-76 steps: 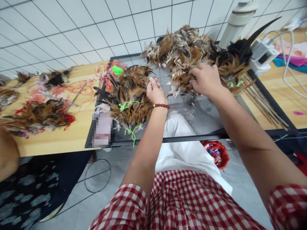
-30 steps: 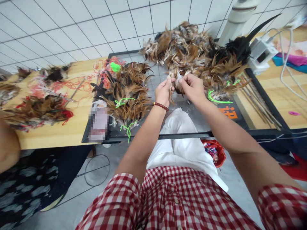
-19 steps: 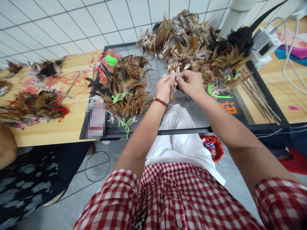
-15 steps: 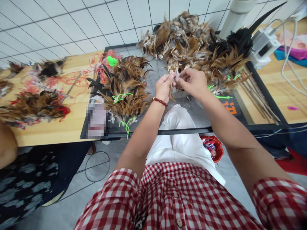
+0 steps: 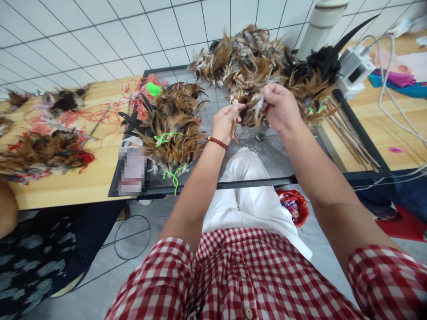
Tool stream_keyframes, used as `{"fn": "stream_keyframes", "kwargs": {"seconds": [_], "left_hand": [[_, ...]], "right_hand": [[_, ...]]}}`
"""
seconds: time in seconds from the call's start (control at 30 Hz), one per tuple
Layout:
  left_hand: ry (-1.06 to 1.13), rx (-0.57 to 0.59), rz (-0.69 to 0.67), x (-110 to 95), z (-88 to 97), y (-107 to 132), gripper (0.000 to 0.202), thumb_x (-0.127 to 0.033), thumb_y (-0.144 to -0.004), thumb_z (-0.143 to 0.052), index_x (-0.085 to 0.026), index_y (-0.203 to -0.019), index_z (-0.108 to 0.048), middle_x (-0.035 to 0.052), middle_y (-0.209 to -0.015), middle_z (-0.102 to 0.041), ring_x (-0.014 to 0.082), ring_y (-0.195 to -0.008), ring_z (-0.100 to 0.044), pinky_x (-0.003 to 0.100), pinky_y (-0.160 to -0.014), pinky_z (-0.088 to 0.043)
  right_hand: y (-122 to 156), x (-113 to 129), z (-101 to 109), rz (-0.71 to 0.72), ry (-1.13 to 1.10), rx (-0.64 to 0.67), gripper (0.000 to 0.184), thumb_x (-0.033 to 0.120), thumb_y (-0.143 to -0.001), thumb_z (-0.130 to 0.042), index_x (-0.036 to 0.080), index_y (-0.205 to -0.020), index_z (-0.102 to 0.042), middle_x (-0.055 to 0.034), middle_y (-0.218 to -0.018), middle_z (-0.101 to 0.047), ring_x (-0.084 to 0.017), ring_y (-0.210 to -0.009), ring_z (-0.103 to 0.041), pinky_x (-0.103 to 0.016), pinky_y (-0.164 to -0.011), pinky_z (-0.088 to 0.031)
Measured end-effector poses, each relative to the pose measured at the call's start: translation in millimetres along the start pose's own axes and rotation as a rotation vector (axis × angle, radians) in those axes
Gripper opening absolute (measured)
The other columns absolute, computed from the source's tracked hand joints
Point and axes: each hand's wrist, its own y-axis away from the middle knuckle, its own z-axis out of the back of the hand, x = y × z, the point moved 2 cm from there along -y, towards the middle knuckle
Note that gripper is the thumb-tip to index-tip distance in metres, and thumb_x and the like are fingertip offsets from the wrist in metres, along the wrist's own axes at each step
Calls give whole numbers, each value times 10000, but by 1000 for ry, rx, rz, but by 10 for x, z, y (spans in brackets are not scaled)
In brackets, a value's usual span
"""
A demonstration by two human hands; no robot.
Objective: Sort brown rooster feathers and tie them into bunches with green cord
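My left hand (image 5: 225,121), with a beaded bracelet on the wrist, is closed on a small bunch of brown feathers (image 5: 234,132) whose pale ends stick up above the fingers. My right hand (image 5: 282,106) is a short way to the right, fingertips pinched on a whitish-grey feather (image 5: 257,109). Behind both hands rises a big heap of brown and grey feathers (image 5: 247,58). Left of my left hand lie brown feather bundles (image 5: 182,115) tied with bright green string (image 5: 167,138).
The black-framed tray (image 5: 247,183) carries thin sticks (image 5: 353,133) at its right. White chargers and cables (image 5: 355,66) sit beyond them. Red-tied feather bundles (image 5: 43,151) lie on the wooden table (image 5: 100,178) at left, near a co-worker's arm (image 5: 7,209). A red basket (image 5: 302,209) stands below.
My right hand has moved away from my left, to the right and slightly up, with a whitish feather in its fingertips. My left hand still holds the feather bunch.
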Motion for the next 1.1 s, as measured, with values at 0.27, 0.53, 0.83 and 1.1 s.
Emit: {"fn": "stream_keyframes", "kwargs": {"seconds": [0.27, 0.53, 0.83, 1.1], "left_hand": [[60, -67, 31, -26, 94, -95, 119, -247, -953, -745, -165, -867, -735, 42, -964, -782, 60, -637, -654, 202, -613, -529], [-38, 81, 148, 109, -50, 2, 150, -289, -927, -785, -165, -872, -720, 9, -710, -726, 118, -663, -707, 235, -661, -590], [-56, 117, 164, 64, -102, 78, 207, -326, -945, -779, -168, -851, -683, -24, -634, -657, 84, -579, -659, 201, -602, -539], [-150, 120, 81, 81, -57, 43, 216, -292, -962, -752, -178, -794, -680, -45, -568, -560, 66, -568, -601, 166, -567, -443]], "right_hand": [[107, 46, 26, -214, -52, 176, 241, 338, -807, -865, 220, -733, -669, 23, -687, -584, -122, -601, -518, -320, -600, -493], [150, -74, -170, -29, 107, 130, 339, 485, -759, -919, 239, -736, -688, 25, -625, -592, -128, -558, -526, -312, -526, -503], [227, -116, -250, 19, 84, 85, 373, 572, -763, -900, 258, -829, -709, 16, -654, -628, -188, -625, -635, -387, -573, -569], [82, -180, -123, 2, 21, 35, 538, 650, -667, -948, 265, -939, -688, 54, -678, -561, -114, -618, -494, -355, -675, -502]]}}
